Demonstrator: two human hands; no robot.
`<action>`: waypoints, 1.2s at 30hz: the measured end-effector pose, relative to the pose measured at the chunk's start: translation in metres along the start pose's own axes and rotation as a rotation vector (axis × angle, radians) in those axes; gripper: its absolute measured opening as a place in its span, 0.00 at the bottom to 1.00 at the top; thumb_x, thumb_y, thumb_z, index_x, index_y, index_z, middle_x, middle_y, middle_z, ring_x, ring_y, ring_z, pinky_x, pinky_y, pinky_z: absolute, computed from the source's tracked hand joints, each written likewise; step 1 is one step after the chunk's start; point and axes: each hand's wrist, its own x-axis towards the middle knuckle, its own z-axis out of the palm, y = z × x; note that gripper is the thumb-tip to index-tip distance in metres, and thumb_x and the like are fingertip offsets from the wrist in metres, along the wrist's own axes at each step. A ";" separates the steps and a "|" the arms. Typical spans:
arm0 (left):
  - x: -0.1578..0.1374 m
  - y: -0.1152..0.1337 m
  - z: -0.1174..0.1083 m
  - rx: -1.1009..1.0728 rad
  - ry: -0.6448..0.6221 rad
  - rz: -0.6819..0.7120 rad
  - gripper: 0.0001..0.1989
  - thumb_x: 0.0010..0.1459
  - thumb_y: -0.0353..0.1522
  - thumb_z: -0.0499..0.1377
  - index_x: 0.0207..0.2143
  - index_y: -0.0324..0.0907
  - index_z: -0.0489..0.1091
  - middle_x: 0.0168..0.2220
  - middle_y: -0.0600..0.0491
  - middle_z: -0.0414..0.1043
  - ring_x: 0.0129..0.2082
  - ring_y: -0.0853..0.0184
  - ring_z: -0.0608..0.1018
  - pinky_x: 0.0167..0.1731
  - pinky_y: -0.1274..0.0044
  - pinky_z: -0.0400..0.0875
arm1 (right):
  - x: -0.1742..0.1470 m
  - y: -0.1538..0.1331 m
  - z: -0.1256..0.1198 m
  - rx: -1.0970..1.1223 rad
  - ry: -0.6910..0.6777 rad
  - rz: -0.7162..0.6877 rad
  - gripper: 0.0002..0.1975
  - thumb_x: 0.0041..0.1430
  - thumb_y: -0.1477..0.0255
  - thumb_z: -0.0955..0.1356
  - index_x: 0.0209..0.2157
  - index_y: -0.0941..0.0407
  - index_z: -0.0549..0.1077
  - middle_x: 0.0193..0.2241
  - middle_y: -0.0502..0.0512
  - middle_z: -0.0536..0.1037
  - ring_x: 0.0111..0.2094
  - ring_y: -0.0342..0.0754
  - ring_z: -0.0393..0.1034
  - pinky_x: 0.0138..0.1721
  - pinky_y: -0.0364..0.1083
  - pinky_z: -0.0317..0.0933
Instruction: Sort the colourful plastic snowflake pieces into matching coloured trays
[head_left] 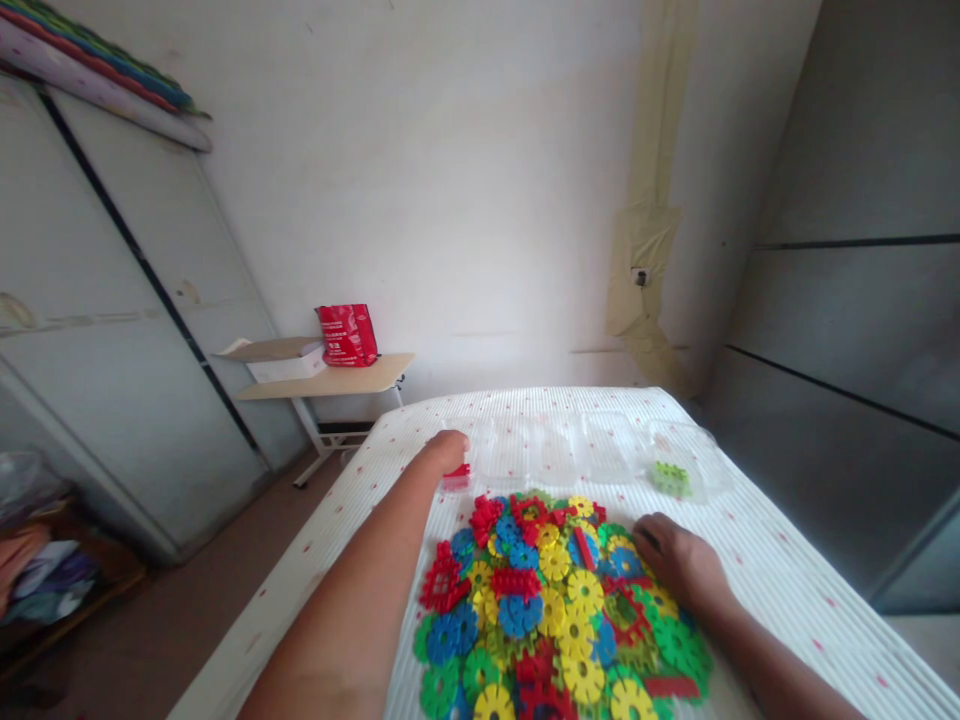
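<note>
Red piece (457, 476) pinched in left hand (444, 452) above clear tray (570, 450); right hand (675, 560) flat, unclenched on pile (559, 610). Risk: slipping short, landing beside tray.

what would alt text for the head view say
A left hand reaches to a red piece at a row of clear containers, while the right hand rests on a pile of colourful interlocking discs on a bed.
</note>
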 end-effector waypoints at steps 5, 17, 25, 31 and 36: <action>-0.046 0.015 -0.010 -0.067 0.195 0.065 0.18 0.56 0.21 0.48 0.45 0.39 0.69 0.47 0.48 0.70 0.49 0.65 0.70 0.51 0.75 0.62 | 0.001 0.001 0.001 0.005 0.009 0.021 0.14 0.60 0.64 0.57 0.29 0.53 0.70 0.29 0.51 0.75 0.28 0.45 0.70 0.26 0.41 0.55; -0.181 0.032 0.060 -0.451 0.434 0.234 0.17 0.53 0.22 0.48 0.36 0.44 0.73 0.39 0.51 0.73 0.41 0.67 0.73 0.44 0.74 0.67 | 0.000 -0.002 -0.005 0.026 0.017 0.029 0.14 0.59 0.64 0.58 0.29 0.53 0.71 0.29 0.51 0.76 0.28 0.46 0.71 0.26 0.42 0.56; -0.186 0.001 0.091 -0.514 0.451 0.070 0.25 0.40 0.18 0.50 0.39 0.44 0.73 0.47 0.49 0.69 0.49 0.63 0.70 0.52 0.68 0.62 | 0.000 -0.002 -0.004 0.000 0.014 0.031 0.15 0.59 0.64 0.58 0.28 0.53 0.71 0.29 0.51 0.76 0.29 0.47 0.72 0.26 0.42 0.57; -0.185 0.000 0.105 -0.523 0.358 -0.060 0.28 0.43 0.26 0.56 0.51 0.40 0.66 0.54 0.43 0.62 0.56 0.56 0.63 0.55 0.64 0.57 | 0.000 -0.001 -0.002 -0.012 0.025 0.020 0.15 0.59 0.63 0.57 0.28 0.53 0.71 0.29 0.51 0.76 0.29 0.47 0.72 0.27 0.42 0.57; -0.181 0.001 0.108 -0.476 0.335 -0.092 0.27 0.46 0.28 0.56 0.53 0.38 0.64 0.52 0.42 0.65 0.54 0.56 0.65 0.55 0.65 0.57 | 0.000 -0.002 -0.004 0.000 0.008 0.022 0.15 0.59 0.63 0.57 0.29 0.53 0.71 0.29 0.51 0.75 0.29 0.47 0.72 0.27 0.42 0.57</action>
